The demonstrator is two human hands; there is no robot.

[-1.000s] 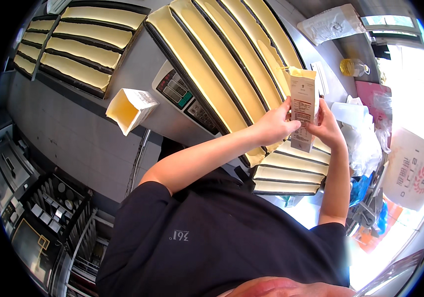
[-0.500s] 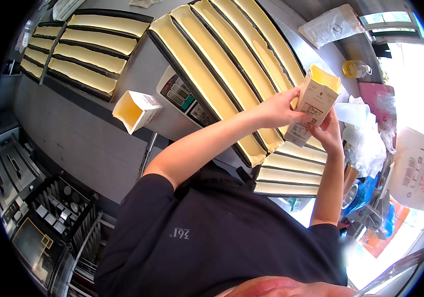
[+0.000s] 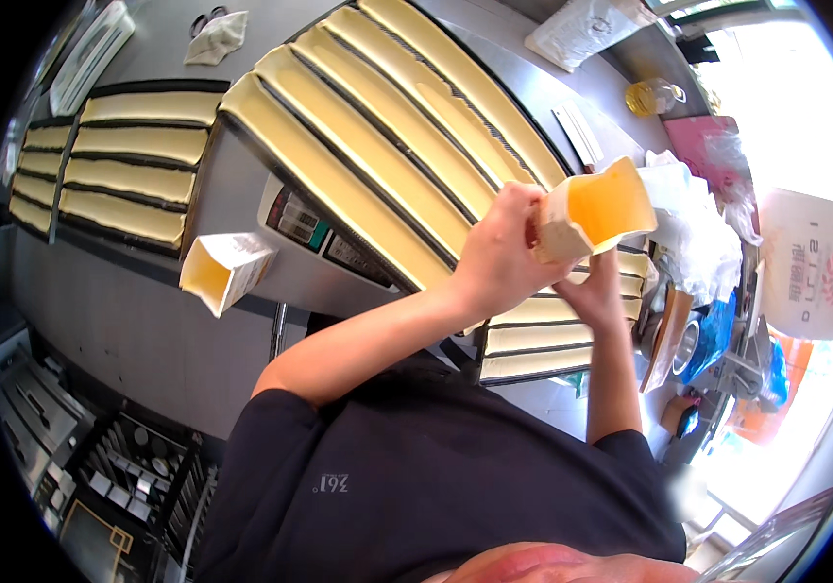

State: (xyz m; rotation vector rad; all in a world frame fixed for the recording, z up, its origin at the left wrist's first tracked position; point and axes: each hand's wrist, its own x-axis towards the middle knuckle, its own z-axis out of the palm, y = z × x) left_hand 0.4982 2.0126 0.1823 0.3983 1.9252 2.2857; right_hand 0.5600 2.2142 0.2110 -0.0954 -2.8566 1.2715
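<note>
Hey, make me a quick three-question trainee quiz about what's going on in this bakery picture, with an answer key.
1. True or false: both hands grip the open carton.
2. Where does the second open carton lie? A) on the steel counter beside the scale B) on the floor
3. What fills the long black trays?

Key: 1 true: left hand and right hand hold it. 2 A. 3 pale yellow strips.

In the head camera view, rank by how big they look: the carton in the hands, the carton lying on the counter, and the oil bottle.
1. Held carton, though it is nearest the camera.
2. Counter carton, fairly similar.
3. Oil bottle, smallest, farthest away.
</note>
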